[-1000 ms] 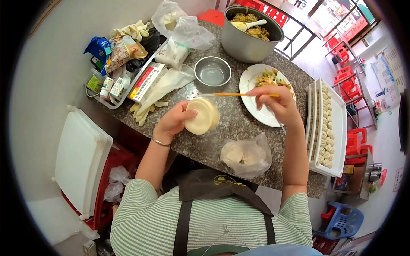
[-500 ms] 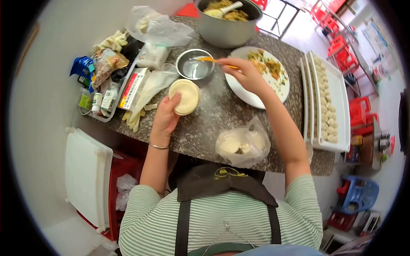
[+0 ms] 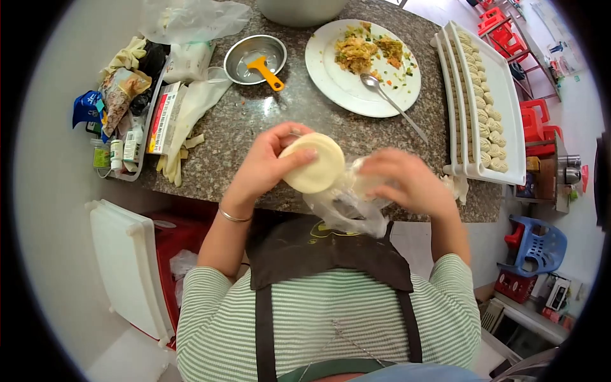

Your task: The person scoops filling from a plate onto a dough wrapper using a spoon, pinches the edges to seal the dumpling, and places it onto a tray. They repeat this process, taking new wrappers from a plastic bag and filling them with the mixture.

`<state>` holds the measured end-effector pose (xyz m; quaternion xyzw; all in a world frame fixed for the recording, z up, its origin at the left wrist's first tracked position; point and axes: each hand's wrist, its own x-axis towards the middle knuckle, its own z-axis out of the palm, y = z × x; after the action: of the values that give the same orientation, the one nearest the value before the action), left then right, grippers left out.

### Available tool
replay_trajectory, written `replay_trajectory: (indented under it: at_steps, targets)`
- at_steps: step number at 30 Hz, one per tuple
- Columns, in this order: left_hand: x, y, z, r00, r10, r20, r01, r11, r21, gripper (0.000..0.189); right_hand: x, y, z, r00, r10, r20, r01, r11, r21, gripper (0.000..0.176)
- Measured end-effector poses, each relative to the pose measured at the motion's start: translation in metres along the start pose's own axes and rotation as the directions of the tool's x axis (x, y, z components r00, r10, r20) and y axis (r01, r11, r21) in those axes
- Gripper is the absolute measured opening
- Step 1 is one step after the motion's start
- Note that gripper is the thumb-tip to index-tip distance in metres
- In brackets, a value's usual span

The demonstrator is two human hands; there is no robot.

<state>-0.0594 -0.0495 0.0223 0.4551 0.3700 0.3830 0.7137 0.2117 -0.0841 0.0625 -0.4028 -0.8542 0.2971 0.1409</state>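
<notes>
My left hand (image 3: 259,164) grips a small stack of round, pale dough wrappers (image 3: 320,170), its thumb pressed on the top one. Just to the right, my right hand (image 3: 417,181) is over a clear plastic bag (image 3: 351,215), fingers and thumb apart and somewhat blurred. Part of the bag is hidden behind both hands, with pale wrappers showing at its opening. Farther back, an orange-handled brush (image 3: 270,76) leans in a metal bowl (image 3: 233,75). A spoon (image 3: 398,108) rests on a white plate (image 3: 324,76) of chopped filling.
Stacked white trays (image 3: 455,127) with rows of pleated dumplings stand at the right. A grey pot (image 3: 299,9) sits at the far edge. On the left are a bin of packets and bottles (image 3: 130,149), a box (image 3: 164,121) and plastic gloves (image 3: 191,121).
The orange brush has left my right hand and lies in the bowl. That hand has come down to the bag; my left hand has moved right with the wrappers. The view has tilted down.
</notes>
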Motion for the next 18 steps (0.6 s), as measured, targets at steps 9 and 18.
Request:
replay_trajectory:
  at_steps: [9,18]
  targets:
    - [0.027,-0.026,0.063,0.939,0.094,0.33,-0.295,0.713,0.636,0.037,-0.079,0.011,-0.001,0.899,0.372,-0.232,-0.282,0.896,0.342,0.013]
    - [0.0,-0.026,0.056,0.9,0.36,0.244,-0.415,0.545,0.729,0.03,-0.031,0.01,0.038,0.846,0.224,-0.483,-0.179,0.974,0.137,0.022]
